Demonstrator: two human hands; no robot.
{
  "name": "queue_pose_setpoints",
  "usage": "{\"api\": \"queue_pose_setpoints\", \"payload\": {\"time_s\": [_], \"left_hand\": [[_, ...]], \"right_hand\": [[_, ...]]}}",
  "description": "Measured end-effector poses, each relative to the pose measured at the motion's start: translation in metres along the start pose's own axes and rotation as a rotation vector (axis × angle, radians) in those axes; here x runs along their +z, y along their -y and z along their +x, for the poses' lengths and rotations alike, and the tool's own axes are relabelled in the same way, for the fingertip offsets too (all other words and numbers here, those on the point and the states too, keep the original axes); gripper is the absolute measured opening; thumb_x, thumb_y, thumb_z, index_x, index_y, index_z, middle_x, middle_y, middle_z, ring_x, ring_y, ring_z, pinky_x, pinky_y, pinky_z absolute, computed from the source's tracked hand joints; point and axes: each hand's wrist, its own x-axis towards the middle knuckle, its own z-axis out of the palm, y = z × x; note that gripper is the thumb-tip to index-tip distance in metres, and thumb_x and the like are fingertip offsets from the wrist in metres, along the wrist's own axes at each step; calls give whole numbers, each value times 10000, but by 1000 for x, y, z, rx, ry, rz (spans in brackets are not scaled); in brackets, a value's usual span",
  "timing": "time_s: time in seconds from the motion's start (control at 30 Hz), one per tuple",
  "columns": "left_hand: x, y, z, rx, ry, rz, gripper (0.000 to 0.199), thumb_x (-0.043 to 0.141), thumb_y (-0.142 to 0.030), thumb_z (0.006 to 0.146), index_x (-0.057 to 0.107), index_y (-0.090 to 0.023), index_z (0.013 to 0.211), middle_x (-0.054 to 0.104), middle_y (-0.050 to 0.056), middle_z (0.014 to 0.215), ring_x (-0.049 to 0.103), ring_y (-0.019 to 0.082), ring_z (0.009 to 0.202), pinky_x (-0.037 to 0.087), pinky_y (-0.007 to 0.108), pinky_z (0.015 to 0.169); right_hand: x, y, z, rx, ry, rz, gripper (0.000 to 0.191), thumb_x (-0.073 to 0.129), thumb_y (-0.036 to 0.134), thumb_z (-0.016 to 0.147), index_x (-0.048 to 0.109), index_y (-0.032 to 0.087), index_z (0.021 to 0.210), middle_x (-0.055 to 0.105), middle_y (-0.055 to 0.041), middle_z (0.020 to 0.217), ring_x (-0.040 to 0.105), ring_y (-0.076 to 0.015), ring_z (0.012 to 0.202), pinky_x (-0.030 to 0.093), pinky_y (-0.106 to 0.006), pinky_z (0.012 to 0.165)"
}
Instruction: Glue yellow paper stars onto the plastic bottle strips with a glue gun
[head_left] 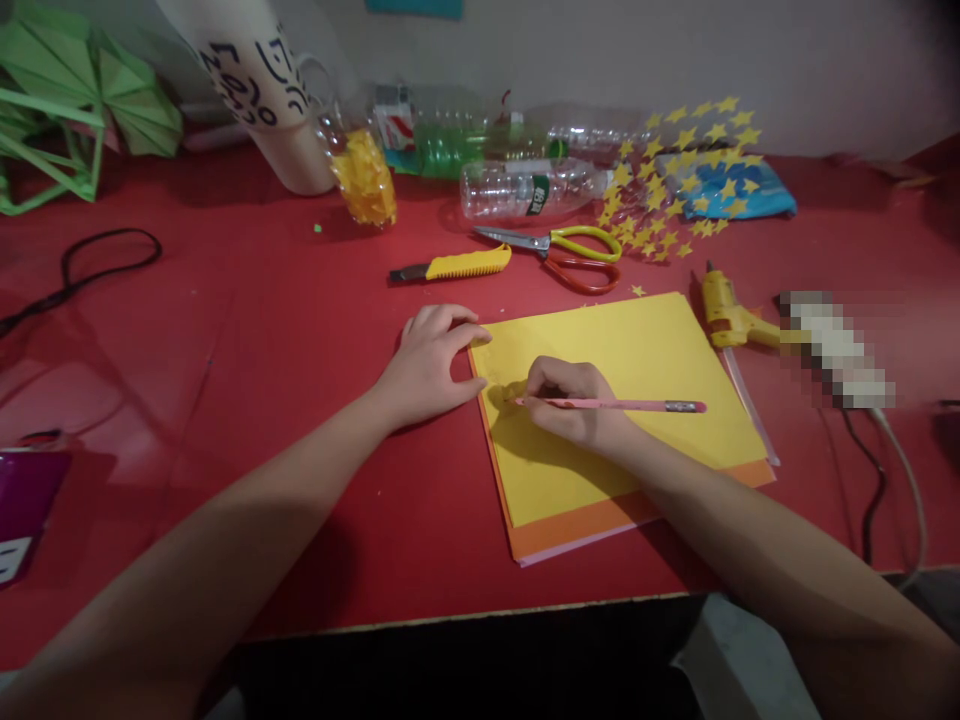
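In my right hand [571, 398] is a pink pencil [637, 405], its eraser end pointing right and its tip at the left part of a yellow sheet of paper [600, 480]. Faint marks show on the paper near the tip. My left hand [433, 368] rests with fingers apart at the sheet's left edge, thumb and fingertips touching it. Under the yellow sheet, an orange sheet [577, 522] and a pinkish one stick out along the near side.
Beyond the paper lie a yellow utility knife [469, 263], scissors [581, 257] and a glue gun [724, 310]. Plastic bottles [525, 190], a white tumbler [292, 150] and a cluster of yellow stars [660, 190] line the wall. A purple object [30, 500] sits at left on the red table [300, 560].
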Motion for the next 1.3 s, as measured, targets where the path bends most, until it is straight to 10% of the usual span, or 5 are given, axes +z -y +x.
{"api": "queue_pose_setpoints", "payload": {"time_s": [1.3], "left_hand": [[-1, 0, 0, 0, 8, -2, 387, 672, -313, 716, 616, -229, 1089, 546, 82, 1252, 459, 293, 1196, 341, 479, 1040]], "right_hand": [[2, -1, 1, 7, -4, -25, 117, 554, 233, 746, 489, 200, 655, 491, 52, 557, 376, -61, 492, 286, -225, 469]]}}
